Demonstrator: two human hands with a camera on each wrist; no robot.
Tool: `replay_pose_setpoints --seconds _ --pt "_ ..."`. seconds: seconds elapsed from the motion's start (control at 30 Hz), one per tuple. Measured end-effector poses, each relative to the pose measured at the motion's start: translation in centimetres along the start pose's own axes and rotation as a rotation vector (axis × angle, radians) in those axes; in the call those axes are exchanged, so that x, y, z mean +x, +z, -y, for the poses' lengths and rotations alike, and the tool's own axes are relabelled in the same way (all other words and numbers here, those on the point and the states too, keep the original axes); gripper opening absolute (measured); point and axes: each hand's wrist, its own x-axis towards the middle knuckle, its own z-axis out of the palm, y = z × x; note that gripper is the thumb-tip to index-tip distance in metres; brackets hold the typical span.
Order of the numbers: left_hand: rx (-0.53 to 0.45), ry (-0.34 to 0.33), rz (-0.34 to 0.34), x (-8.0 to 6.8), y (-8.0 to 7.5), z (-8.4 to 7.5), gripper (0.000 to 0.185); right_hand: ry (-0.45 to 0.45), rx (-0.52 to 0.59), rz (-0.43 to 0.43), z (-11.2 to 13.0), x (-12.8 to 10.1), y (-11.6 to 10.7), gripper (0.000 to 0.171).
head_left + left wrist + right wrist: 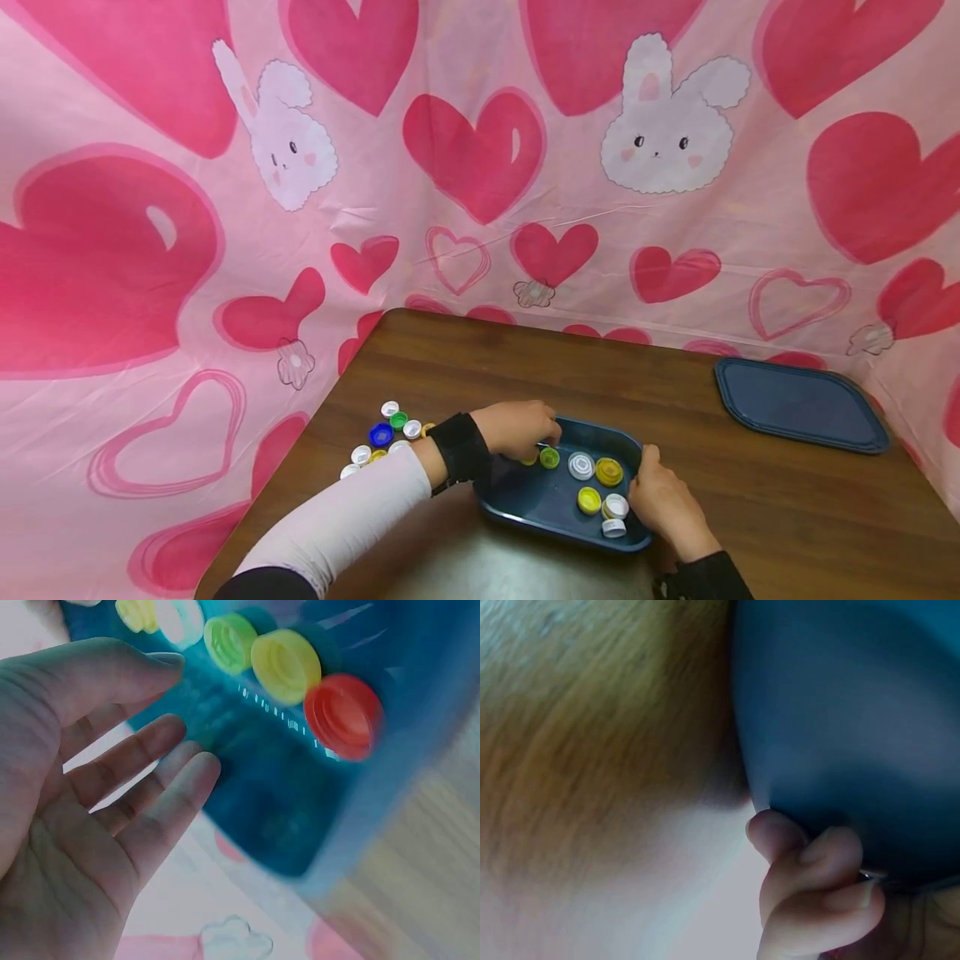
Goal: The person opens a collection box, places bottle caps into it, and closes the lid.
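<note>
A dark blue tray [525, 500] holds several plastic bottle caps. My left hand [521, 427] reaches in over its left part, close to a green cap [550, 457]. In the left wrist view its thumb and fingers are spread apart with nothing between them, beside a row with a yellow cap [286, 667] and a red cap [343, 717]. My right hand [667, 502] grips the tray's right rim, thumb on top; in the right wrist view the fingers [821, 919] curl against the tray's outer side. Near this hand sit a large golden cap [609, 472] and white caps [613, 528].
Left of the tray, several loose caps lie on the wooden table [480, 358], among them a blue cap [381, 434] and a green cap [398, 421]. A second blue tray [798, 406] lies at the far right. Behind hangs a pink heart-print cloth [465, 275].
</note>
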Motion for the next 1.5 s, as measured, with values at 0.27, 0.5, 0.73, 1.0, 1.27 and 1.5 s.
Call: replay_pose_setpoints --seconds 0.27,0.5,0.73,1.0,1.27,1.5 --pt "-0.034 -0.067 -0.13 -3.3 -1.5 3.1 0.035 0.002 0.001 0.006 0.2 0.0 -0.1 0.046" --pt "-0.107 -0.201 -0.185 -6.8 -1.5 7.0 0.053 -0.006 -0.002 0.008 0.2 -0.1 -0.2 0.045" --pt "-0.236 -0.357 -0.166 -10.0 0.6 10.9 0.068 -0.005 0.005 0.02 0.3 0.0 -0.1 0.045" --pt "-0.308 -0.394 -0.19 -13.3 3.5 13.9 0.064 -0.007 0.001 0.025 0.1 0.0 -0.1 0.044" --pt "-0.304 -0.494 -0.202 -15.4 5.5 16.8 0.051 0.004 0.004 0.03 0.1 -0.1 -0.2 0.044" --pt "-0.338 -0.536 -0.203 -15.9 6.7 17.4 0.047 0.002 0.004 0.032 0.2 -0.2 -0.1 0.045"
